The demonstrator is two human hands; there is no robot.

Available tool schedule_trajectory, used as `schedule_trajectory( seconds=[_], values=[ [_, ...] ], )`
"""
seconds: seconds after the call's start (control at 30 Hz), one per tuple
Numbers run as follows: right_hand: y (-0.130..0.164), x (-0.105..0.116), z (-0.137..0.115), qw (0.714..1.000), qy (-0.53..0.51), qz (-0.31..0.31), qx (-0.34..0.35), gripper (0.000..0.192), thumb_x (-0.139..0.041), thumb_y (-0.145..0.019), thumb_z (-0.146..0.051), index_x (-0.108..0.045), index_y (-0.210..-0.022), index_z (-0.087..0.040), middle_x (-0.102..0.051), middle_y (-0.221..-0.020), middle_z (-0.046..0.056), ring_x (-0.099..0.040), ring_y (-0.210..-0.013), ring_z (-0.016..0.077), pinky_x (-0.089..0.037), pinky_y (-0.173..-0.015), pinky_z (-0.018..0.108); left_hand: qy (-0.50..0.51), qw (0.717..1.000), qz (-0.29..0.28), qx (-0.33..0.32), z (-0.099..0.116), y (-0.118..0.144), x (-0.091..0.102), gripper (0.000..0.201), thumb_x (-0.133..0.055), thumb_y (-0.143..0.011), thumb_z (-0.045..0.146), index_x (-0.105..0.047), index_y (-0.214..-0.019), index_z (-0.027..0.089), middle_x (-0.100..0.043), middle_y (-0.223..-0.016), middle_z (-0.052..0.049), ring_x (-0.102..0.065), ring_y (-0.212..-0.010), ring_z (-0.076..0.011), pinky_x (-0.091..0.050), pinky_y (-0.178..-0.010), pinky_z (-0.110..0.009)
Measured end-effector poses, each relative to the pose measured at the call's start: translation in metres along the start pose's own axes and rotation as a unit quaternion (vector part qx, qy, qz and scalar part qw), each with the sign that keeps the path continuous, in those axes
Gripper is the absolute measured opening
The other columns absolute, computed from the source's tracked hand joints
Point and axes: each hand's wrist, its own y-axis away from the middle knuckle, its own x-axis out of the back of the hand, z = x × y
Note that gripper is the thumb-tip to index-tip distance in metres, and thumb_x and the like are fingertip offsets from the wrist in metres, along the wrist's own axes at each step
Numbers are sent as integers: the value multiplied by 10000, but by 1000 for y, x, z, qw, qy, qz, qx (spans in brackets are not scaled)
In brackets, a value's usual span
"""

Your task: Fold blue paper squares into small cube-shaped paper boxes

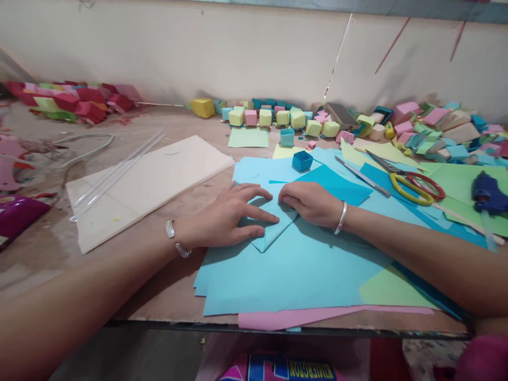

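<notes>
A light-blue folded sheet of paper [266, 233] lies on a stack of light-blue paper [293, 280], one corner pointing toward me. My left hand [242, 211] rests on its left part with the fingers spread flat. At its right edge, my right hand [307, 202] has curled fingers pressed together on the fold; the fingertips are partly hidden. A darker blue sheet [337, 182] lies just behind my right hand. Beyond it stands a small open blue paper box [302, 161].
Scissors [416, 188], a craft knife [363, 176] and a blue glue gun [490, 193] lie to the right. White sheets [159, 174] with clear plastic strips [119, 177] are at left. Several small paper boxes [265, 117] line the wall. The table's front edge [178, 325] is near me.
</notes>
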Motion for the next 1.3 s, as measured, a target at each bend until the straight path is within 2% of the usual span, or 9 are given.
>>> schedule_trajectory(
  seconds=[0.1,0.23,0.43,0.7,0.83,0.93,1.07,1.2,1.3],
  values=[
    [-3,11,7,994,-75,-46,58,153,-496,-899,-224,-624,-950,-156,-643,-835,34,-529,-742,137,-372,-684,249,8,1000,-4,15,1,0,1,260,-563,-922,360,-680,-1152,391,-514,-1368,-29,-462,-1254,-256,-329,-1065,-453],
    [-3,20,13,983,-120,-96,102,192,-565,-863,-259,-623,-1012,-153,-607,-773,9,-504,-683,126,-393,-664,247,19,999,0,32,1,-1,-1,251,-539,-939,352,-686,-1134,408,-527,-1355,-15,-486,-1230,-238,-346,-1053,-429],
    [-2,24,14,983,-127,-116,68,194,-580,-811,-166,-628,-998,-185,-609,-791,1,-531,-707,124,-414,-651,234,23,999,10,28,-1,-1,-3,254,-561,-929,318,-689,-1126,414,-535,-1354,-10,-503,-1217,-226,-358,-1042,-409],
    [-3,30,21,970,-185,-149,59,159,-578,-782,-148,-630,-930,-175,-615,-796,2,-546,-705,115,-441,-649,233,31,999,15,28,1,-2,-4,259,-566,-922,305,-692,-1128,401,-536,-1354,-23,-494,-1227,-237,-361,-1046,-425],
    [-4,31,26,965,-210,-145,55,190,-534,-783,-96,-636,-933,-155,-580,-748,-10,-513,-668,95,-429,-615,209,22,999,11,27,0,-2,-4,255,-562,-926,315,-689,-1128,404,-534,-1358,-16,-488,-1232,-222,-354,-1054,-417],
    [-4,29,25,964,-220,-144,49,154,-550,-811,-148,-638,-937,-156,-586,-732,-14,-512,-649,92,-422,-598,207,17,999,8,26,0,-2,-3,253,-558,-928,327,-688,-1128,409,-531,-1364,-12,-489,-1229,-215,-353,-1056,-408],
    [-4,27,20,976,-181,-115,38,112,-625,-789,-203,-631,-897,-175,-603,-740,-10,-536,-663,106,-434,-614,219,18,999,9,24,0,-2,-3,256,-558,-928,323,-687,-1128,414,-528,-1369,-5,-492,-1227,-217,-353,-1054,-405],
    [-2,27,17,976,-170,-129,49,168,-552,-785,-105,-635,-901,-192,-616,-764,-8,-549,-682,106,-439,-629,215,20,1000,11,19,0,-2,-3,255,-553,-932,333,-685,-1135,412,-535,-1361,-17,-500,-1221,-220,-357,-1046,-411],
    [-2,26,13,979,-167,-115,33,119,-581,-791,-139,-626,-887,-192,-600,-728,-21,-533,-643,100,-426,-610,210,18,1000,13,20,0,-2,-3,256,-558,-930,326,-684,-1132,418,-535,-1361,-14,-502,-1220,-219,-355,-1047,-413]
  ],
)
